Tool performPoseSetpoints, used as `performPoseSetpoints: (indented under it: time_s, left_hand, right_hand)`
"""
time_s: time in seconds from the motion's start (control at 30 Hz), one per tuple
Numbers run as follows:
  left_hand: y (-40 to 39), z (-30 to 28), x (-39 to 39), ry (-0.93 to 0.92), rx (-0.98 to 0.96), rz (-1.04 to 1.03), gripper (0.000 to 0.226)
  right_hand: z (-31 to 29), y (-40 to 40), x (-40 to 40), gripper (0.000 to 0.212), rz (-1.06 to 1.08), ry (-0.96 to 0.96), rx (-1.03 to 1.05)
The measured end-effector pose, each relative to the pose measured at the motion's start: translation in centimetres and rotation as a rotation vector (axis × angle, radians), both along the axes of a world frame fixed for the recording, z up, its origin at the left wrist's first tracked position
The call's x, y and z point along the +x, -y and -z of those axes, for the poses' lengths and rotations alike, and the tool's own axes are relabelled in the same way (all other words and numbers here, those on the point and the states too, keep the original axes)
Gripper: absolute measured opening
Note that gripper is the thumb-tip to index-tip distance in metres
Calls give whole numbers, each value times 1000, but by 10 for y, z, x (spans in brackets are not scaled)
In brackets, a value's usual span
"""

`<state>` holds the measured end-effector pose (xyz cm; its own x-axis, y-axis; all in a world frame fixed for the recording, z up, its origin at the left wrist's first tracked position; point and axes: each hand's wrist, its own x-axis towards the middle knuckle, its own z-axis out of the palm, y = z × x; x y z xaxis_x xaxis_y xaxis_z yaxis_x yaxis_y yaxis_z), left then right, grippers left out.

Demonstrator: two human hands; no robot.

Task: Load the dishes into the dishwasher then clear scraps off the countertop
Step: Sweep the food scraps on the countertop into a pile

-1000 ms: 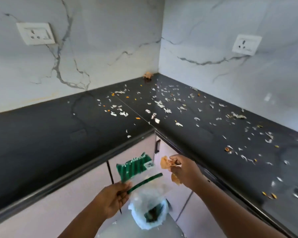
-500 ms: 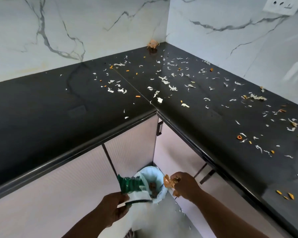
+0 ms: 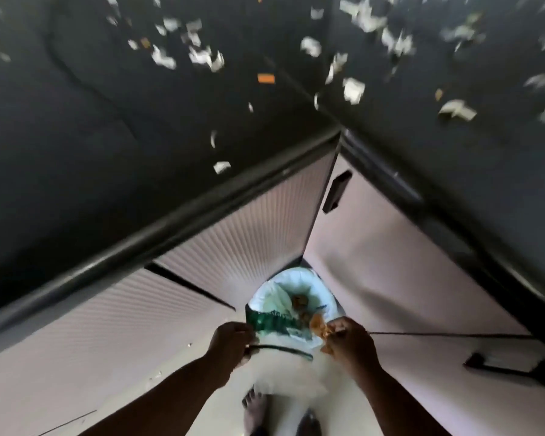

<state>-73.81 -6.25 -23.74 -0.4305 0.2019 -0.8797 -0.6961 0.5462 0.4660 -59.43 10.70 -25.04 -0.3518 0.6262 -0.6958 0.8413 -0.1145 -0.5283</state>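
Both hands now hang directly over the bin.

Scraps on countertop; bin below corner.

A dark counter runs in an L shape and meets at an inner corner. Below it stand pale pink cabinet doors with fine ribs (the ones on the right look smooth), and two carry dark handles. The floor is pale and glossy. Soft daylight reflects on the counter edge; the view is blurred.
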Motion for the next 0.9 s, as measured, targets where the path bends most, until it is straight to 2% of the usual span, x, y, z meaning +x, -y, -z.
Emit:
performPoseSetpoints:
  time_s: [0.13,0.23,0.3,0.37,0.43,0.5,0.57,0.73,0.9]
  left_hand:
    - [-33,92,-7,-11,10,96,15]
    - [-48,154,-7,-27,27,235,16]
    - [-50,197,-7,-150,-21,346,27]
    - [-52,224,-9,-251,-71,443,39]
    - [-54,240,-11,-323,-101,556,52]
    - [-57,239,-17,-398,-124,663,67]
    - [-56,224,-21,-431,-124,678,73]
    - [-27,155,0,-453,-184,716,56]
    - [11,59,39,-484,-183,893,53]
  right_hand:
    - [106,-11,-17,10,135,16,-40]
    - [161,-14,-26,18,113,9,-9]
    - [188,-16,-32,19,-12,16,9]
    - [206,-21,-37,28,-192,40,63]
    - [224,-24,-40,35,-239,25,81]
    - [229,-25,-41,37,-229,42,82]
    - [223,-24,-34,38,-199,54,85]
    - [160,-13,-1,37,-157,99,62]
    - [60,7,25,39,-306,153,71]
